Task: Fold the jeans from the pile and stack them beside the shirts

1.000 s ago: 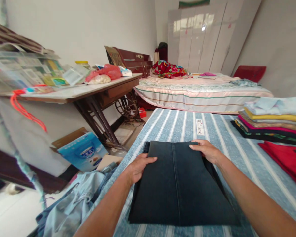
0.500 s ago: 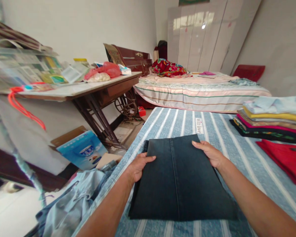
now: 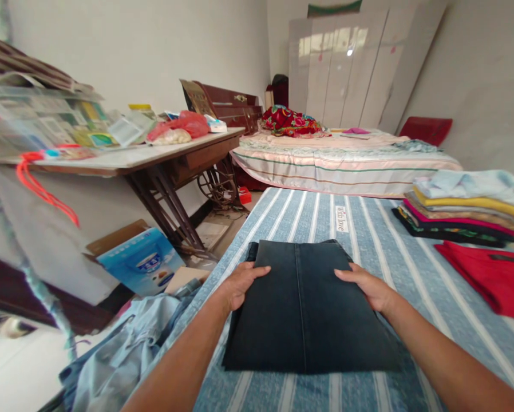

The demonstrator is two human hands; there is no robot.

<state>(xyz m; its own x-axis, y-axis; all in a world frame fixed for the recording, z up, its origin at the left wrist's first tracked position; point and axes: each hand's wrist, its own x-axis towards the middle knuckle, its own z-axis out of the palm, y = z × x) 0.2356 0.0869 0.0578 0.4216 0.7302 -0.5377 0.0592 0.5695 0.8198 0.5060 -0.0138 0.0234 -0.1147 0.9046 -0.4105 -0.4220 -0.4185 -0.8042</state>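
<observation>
A pair of dark blue jeans (image 3: pixel 278 315), folded into a block with a seam down its middle, lies before me on the blue-and-white striped bedspread (image 3: pixel 278 395). My left hand (image 3: pixel 242 283) grips the left edge, thumb on top and fingers tucked out of sight below. On the opposite edge, my right hand (image 3: pixel 368 285) pinches the cloth the same way, its fingers hidden underneath. Folded red clothing (image 3: pixel 484 274) rests to the right, close to a stack of folded clothes (image 3: pixel 458 214) in several colours.
Light blue denim clothes (image 3: pixel 128 343) are heaped beside the bed's left edge. Behind them are a blue carton (image 3: pixel 145 260) and a sewing-machine table (image 3: pixel 123 163) loaded with boxes and bags. A second bed (image 3: pixel 334 166) and a pale wardrobe (image 3: pixel 347 68) stand farther back.
My right hand has slid a little toward me along the jeans' right edge. The far right corner now looks rounded and layered. My left hand keeps its hold; the view has shifted slightly.
</observation>
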